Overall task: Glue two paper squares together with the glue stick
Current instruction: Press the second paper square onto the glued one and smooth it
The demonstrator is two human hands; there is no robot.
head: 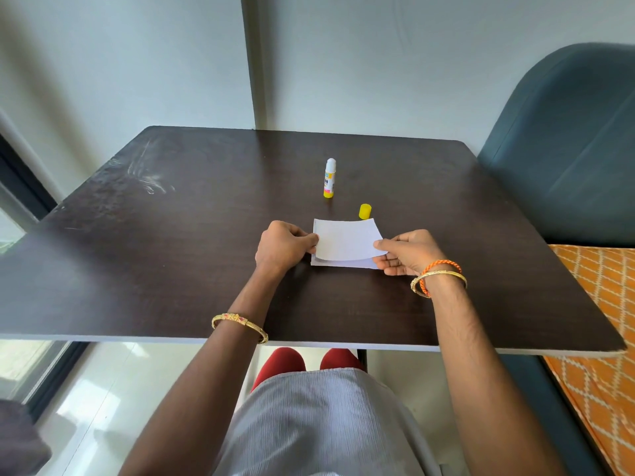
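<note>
Both hands, left (283, 247) & right (405, 254), pinch upper paper square (345, 240) by its side edges, lowering it onto lower square (343, 263), mid-desk (171, 252), toward near edge. Pressing flat prob. left. Glue stick (329, 178) upright, uncapped, toward far edge; cap (365, 211) btwn. Label unreadable.

Letter "N" on glue stick (329, 178)

We note a dark brown table (171, 252), square with rounded far corners and pale scuffs at far left. Standing upright on it: uncapped glue stick (329, 178). Its yellow cap (365, 211) sits near, to the right. Nearer us, a white paper square (343, 263) lies apparently flat on the surface.
</note>
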